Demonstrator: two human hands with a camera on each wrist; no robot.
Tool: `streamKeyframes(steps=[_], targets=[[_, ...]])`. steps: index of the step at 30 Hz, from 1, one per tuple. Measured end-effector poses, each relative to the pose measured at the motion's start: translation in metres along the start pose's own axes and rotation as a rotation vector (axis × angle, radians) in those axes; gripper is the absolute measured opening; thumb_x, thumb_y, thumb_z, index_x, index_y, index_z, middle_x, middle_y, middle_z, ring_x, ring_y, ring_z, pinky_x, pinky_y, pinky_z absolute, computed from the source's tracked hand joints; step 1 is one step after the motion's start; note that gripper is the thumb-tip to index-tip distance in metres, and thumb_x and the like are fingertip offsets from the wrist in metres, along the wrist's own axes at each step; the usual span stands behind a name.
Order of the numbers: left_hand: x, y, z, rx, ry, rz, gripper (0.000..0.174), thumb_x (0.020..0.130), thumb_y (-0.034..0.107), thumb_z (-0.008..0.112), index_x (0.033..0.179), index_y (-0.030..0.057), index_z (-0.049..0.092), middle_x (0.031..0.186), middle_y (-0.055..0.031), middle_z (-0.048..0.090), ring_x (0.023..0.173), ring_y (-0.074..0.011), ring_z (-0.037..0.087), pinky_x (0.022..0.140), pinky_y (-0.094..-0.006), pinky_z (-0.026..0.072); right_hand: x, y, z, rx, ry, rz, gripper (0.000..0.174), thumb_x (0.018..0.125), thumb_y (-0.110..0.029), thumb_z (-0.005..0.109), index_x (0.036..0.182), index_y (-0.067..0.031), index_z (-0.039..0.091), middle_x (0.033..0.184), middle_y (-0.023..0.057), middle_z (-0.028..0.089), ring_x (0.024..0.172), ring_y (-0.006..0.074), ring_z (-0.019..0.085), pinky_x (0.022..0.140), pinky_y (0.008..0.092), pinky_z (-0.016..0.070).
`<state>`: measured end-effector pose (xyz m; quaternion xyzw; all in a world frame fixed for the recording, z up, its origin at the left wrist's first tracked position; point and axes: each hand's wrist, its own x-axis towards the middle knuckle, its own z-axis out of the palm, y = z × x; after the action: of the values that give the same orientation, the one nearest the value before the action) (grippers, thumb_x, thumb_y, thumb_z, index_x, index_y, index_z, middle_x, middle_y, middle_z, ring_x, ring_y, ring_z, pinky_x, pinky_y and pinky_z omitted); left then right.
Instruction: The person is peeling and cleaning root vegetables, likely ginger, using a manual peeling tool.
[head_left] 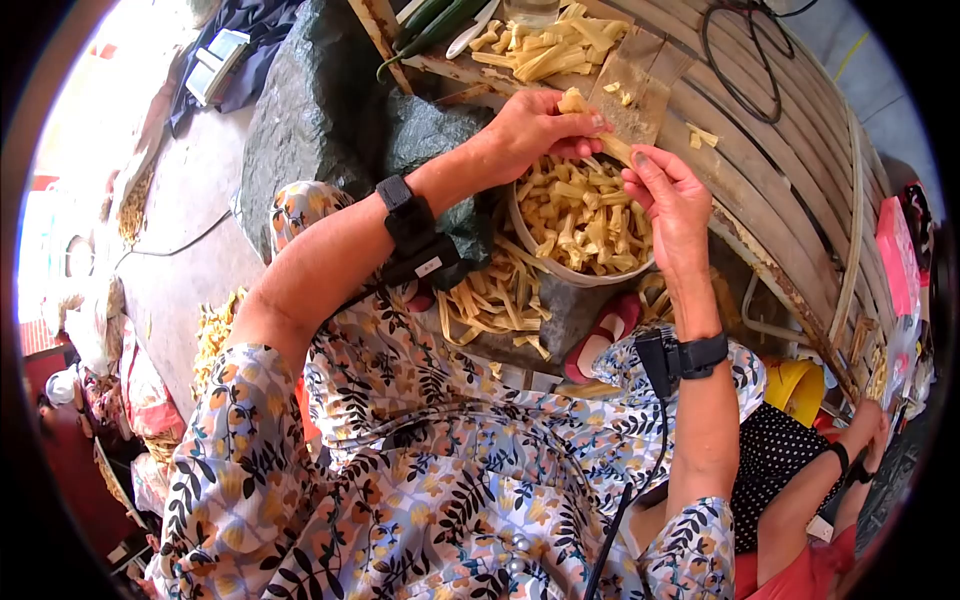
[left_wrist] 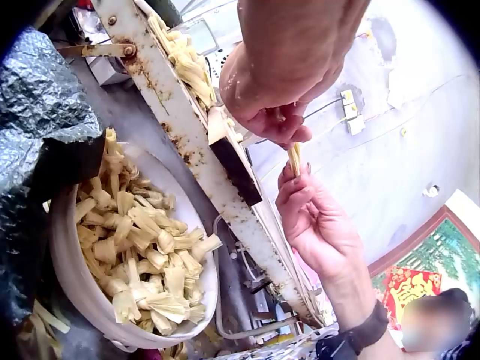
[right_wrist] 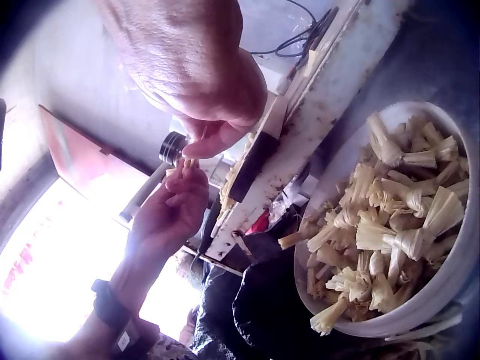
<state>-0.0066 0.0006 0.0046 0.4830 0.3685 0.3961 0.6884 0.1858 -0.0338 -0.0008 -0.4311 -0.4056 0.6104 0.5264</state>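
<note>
1 pale strip [head_left: 613, 146] above white bowl [head_left: 580, 279] of knotted strips.
Left hand [head_left: 535, 128] and right hand [head_left: 672, 198] both pinch it, fingertips clamped.

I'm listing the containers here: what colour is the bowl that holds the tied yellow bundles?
White. The bowl shows best in the left wrist view.
</note>
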Motion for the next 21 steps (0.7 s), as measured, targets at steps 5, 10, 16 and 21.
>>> streamKeyframes(steps=[5, 10, 16, 21], targets=[[0.009, 0.017, 0.003, 0.102, 0.011, 0.052, 0.02, 0.085, 0.014, 0.056, 0.098, -0.0001, 0.059, 0.082, -0.004, 0.061, 0.07, -0.0067, 0.055, 0.068, -0.0196, 0.0468, 0.017, -0.012, -0.003, -0.039, 0.031, -0.066, 0.019, 0.081, -0.006, 0.06, 0.097, 0.0041, 0.059, 0.083, 0.0071, 0.061, 0.07, 0.0106, 0.06, 0.062, 0.0187, 0.0504], [0.043, 0.023, -0.001, 0.183, 0.076, 0.172, 0.017, 0.084, 0.013, 0.057, 0.094, -0.0003, 0.057, 0.081, -0.0045, 0.06, 0.071, -0.008, 0.056, 0.068, -0.0203, 0.0464, 0.055, -0.02, -0.003, -0.19, 0.164, -0.183, 0.013, 0.079, -0.005, 0.061, 0.09, 0.0039, 0.062, 0.076, 0.0048, 0.061, 0.062, 0.008, 0.056, 0.057, 0.0185, 0.0472], [0.075, 0.026, -0.004, 0.079, 0.125, 0.195, 0.019, 0.082, 0.009, 0.059, 0.095, -0.0051, 0.056, 0.089, -0.0092, 0.059, 0.079, -0.0153, 0.059, 0.077, -0.025, 0.0508, 0.087, -0.018, -0.007, -0.077, 0.234, -0.238, 0.016, 0.078, -0.005, 0.063, 0.091, 0.0038, 0.062, 0.076, 0.0053, 0.062, 0.062, 0.0081, 0.057, 0.056, 0.0181, 0.0473], [0.084, 0.025, -0.005, 0.075, 0.128, 0.205, 0.019, 0.082, 0.009, 0.059, 0.094, -0.0056, 0.056, 0.088, -0.0093, 0.059, 0.078, -0.0151, 0.06, 0.075, -0.0251, 0.0511, 0.095, -0.02, -0.007, -0.064, 0.287, -0.23, 0.014, 0.077, -0.004, 0.063, 0.089, 0.0047, 0.063, 0.075, 0.0059, 0.062, 0.06, 0.0083, 0.056, 0.055, 0.0186, 0.0474]])
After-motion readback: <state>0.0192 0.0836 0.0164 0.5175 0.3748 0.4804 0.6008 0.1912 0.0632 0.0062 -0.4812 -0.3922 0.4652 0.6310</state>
